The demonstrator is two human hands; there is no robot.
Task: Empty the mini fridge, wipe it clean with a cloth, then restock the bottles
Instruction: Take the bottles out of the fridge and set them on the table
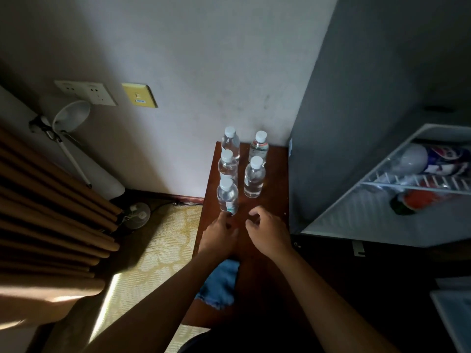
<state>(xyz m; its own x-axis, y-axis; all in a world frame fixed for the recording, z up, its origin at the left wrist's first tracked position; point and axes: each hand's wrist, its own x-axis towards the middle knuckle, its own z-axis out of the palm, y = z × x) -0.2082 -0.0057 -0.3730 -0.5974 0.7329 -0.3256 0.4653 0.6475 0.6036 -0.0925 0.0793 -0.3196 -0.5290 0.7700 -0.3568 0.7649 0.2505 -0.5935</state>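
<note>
Left hand [219, 235], lower centre of frame: fingers extended forward, relaxed, tips touching the base of the nearest bottle [227, 197]; nothing gripped. Right hand [267, 231], just right of it: fingers loosely curled over the tabletop [272, 200], holding nothing, apart from the bottles.

Water bottles, five, clear with white caps, upright on the dark wooden tabletop at centre frame. Left column of three: nearest bottle, middle bottle [227, 165], far bottle [230, 142]. Right column of two: near bottle [254, 178], far bottle [259, 147], by the wall.

Blue cloth [220, 286]: crumpled on the tabletop's near left edge, partly under the left forearm.

Mini fridge [356, 220]: right of frame, open, white interior, wire shelf [418, 183]. Above the shelf a pale rounded item and a blue-and-red labelled container [448, 159]; below it a red-labelled bottle [415, 202] lying on its side.

Surroundings: white wall with socket plate [89, 91] and yellow switch plate [139, 95], upper left; white lamp [70, 118] below them; brown curtain [51, 200] at left; patterned carpet [163, 238].
</note>
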